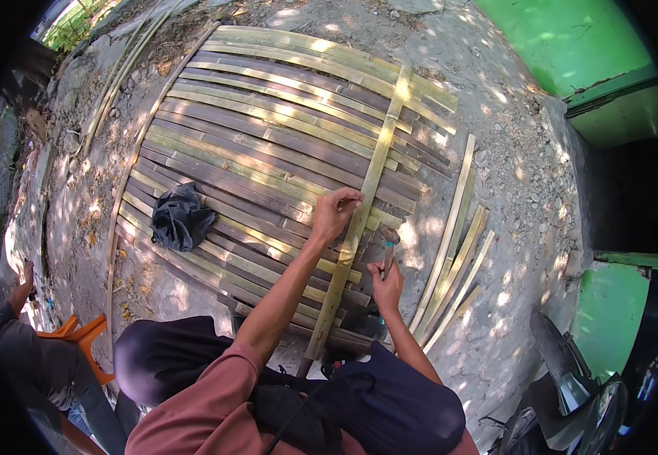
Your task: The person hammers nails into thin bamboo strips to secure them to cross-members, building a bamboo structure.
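Observation:
A panel of bamboo slats (215, 148), pale and dark brown, lies on the ground before me. One long bamboo crosspiece (380, 155) runs across the slats near their right ends. My left hand (335, 215) rests by this crosspiece, thumb and fingertips pinched together at its edge; whatever they pinch is too small to make out. Just right of the crosspiece, my right hand (387, 287) grips a hammer (389, 247) by its handle, head pointing away from me. On the slats at the left sits a crumpled black plastic bag (182, 218).
Loose bamboo strips (450, 250) lie to the right of the panel. More long strips (126, 80) lie at far left. A person (33, 356) is beside an orange plastic seat (84, 341) at lower left. Green panels (564, 45) and a motorcycle (571, 387) stand at right.

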Available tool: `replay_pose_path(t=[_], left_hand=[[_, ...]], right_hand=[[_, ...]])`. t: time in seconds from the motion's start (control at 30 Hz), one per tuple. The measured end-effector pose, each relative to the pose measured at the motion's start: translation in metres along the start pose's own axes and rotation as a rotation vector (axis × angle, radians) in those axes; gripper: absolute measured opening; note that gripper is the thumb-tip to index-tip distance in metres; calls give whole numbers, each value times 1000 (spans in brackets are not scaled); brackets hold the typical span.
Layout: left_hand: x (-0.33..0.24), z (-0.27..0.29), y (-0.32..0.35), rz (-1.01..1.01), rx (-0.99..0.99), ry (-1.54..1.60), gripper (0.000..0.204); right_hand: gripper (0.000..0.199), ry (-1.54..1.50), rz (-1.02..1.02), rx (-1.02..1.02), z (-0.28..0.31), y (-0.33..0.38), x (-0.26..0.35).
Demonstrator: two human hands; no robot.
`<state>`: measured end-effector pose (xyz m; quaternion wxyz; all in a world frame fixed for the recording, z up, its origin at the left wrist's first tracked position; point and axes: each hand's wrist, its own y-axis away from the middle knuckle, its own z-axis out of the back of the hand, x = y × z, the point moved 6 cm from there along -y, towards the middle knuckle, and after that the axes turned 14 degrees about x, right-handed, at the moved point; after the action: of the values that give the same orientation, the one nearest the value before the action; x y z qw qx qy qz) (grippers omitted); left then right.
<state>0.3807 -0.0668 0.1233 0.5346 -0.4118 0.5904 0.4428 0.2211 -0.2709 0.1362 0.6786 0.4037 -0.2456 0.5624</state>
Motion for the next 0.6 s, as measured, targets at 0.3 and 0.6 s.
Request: replay_pose_path(t=[0.3,0.6], left_hand=[[-1,-7,-6,-70,34,-24,19],[-7,-14,-4,-146,24,-202,19]], right_hand=[[23,-66,25,45,2,-5,-4],[28,-42,57,55,5,-8,-7]])
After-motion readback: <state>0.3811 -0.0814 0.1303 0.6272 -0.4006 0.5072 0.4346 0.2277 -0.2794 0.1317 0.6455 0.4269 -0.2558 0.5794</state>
